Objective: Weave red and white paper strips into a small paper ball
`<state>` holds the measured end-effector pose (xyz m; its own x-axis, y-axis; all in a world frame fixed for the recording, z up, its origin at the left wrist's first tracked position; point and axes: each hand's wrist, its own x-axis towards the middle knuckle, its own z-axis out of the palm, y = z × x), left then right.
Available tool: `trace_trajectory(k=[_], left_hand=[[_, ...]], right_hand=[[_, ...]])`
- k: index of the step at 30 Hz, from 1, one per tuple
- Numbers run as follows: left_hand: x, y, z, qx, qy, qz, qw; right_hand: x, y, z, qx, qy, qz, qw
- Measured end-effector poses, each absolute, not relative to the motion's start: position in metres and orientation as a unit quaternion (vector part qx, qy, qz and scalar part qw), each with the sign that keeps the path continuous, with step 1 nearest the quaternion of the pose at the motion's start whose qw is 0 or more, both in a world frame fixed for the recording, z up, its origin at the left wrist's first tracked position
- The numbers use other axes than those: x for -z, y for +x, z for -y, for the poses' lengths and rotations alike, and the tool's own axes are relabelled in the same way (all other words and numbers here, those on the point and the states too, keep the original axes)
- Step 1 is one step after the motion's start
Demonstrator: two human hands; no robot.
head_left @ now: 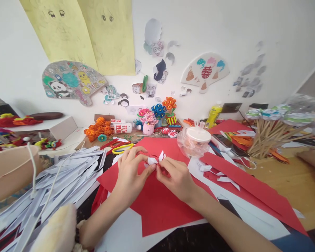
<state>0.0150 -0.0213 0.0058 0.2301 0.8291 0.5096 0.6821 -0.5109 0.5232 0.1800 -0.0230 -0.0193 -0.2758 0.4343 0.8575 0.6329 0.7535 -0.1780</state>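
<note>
Above red paper sheets point(162, 206), both hands pinch a small folded white paper piece point(152, 161) with pointed tips. My left hand point(132, 171) grips its left side between thumb and index finger. On the other side, my right hand point(174, 175) has its fingertips closed on the paper, and one white tip stands up beside them. Part of the fold is hidden by the fingers. Yellow-handled scissors point(123, 148) lie just behind my left hand. More small folded white pieces point(206, 168) rest on red paper to the right.
Many white paper strips point(76, 171) are heaped at the left, with a white cable point(52, 187) across them. A lidded plastic cup point(198, 134) stands behind my right hand. Flower pots point(148, 122) line the wall; a bundle of sticks point(267, 138) lies right. Another person's arm point(313, 161) shows at the right edge.
</note>
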Motion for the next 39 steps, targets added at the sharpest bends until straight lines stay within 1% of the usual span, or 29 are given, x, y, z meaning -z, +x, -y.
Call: trace_trajectory(k=[4, 8, 13, 20, 24, 30, 36, 39], left_hand=[[-0.011, 0.015, 0.024, -0.398, 0.775, -0.475, 0.123], [-0.014, 0.012, 0.023, -0.420, 0.764, -0.457, 0.178], [-0.014, 0.009, 0.019, -0.430, 0.737, -0.472, 0.222], [-0.017, 0.017, 0.025, -0.413, 0.747, -0.486, 0.189], [-0.019, 0.019, 0.027, -0.413, 0.755, -0.472, 0.192], [-0.015, 0.013, 0.020, -0.429, 0.720, -0.500, 0.221], [-0.019, 0.014, 0.021, -0.430, 0.721, -0.512, 0.182], [-0.023, 0.013, 0.020, -0.443, 0.717, -0.506, 0.186]], right_hand=[[0.018, 0.179, 0.024, 0.088, -0.329, 0.796, 0.500], [0.016, 0.179, 0.026, 0.064, -0.316, 0.805, 0.498], [0.018, 0.179, 0.026, 0.090, -0.320, 0.802, 0.497], [0.019, 0.178, 0.025, 0.147, -0.305, 0.807, 0.484], [0.018, 0.178, 0.027, 0.153, -0.296, 0.806, 0.489], [0.018, 0.178, 0.027, 0.166, -0.306, 0.808, 0.476], [0.019, 0.177, 0.027, 0.173, -0.301, 0.811, 0.471], [0.020, 0.176, 0.027, 0.167, -0.298, 0.810, 0.477]])
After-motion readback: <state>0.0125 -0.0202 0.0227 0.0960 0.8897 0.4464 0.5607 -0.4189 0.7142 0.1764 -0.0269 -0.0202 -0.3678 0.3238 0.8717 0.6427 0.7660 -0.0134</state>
